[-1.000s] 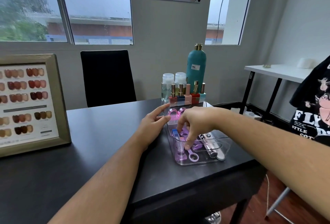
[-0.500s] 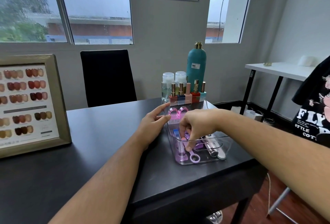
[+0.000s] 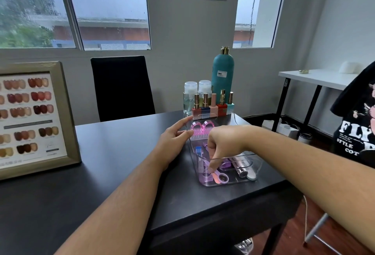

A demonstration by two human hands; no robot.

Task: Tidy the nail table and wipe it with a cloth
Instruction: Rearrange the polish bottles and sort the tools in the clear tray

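Risk: hard tug tips clear box [image 3: 256, 164], tools [image 3: 241, 171] spill.
Left hand [image 3: 174, 141]: flat fingers touch box side.
Right hand [image 3: 225, 143]: curled inside box; grip unclear.

You have on your counter [image 3: 121, 163] five nail polish bottles [image 3: 213, 106] in one row, two clear pump bottles [image 3: 190, 96], one tall teal bottle [image 3: 222, 71], one clear tray [image 3: 257, 171], one pink brush [image 3: 200, 130], one framed colour chart [image 3: 71, 112] and one black chair [image 3: 121, 88] behind.

Organizer tray [image 3: 258, 165] on the desk's [image 3: 113, 163] right end
Nail polish bottles [image 3: 213, 106] stand just behind it; swatch frame [image 3: 30, 118] at left; chair [image 3: 121, 88] behind the desk.
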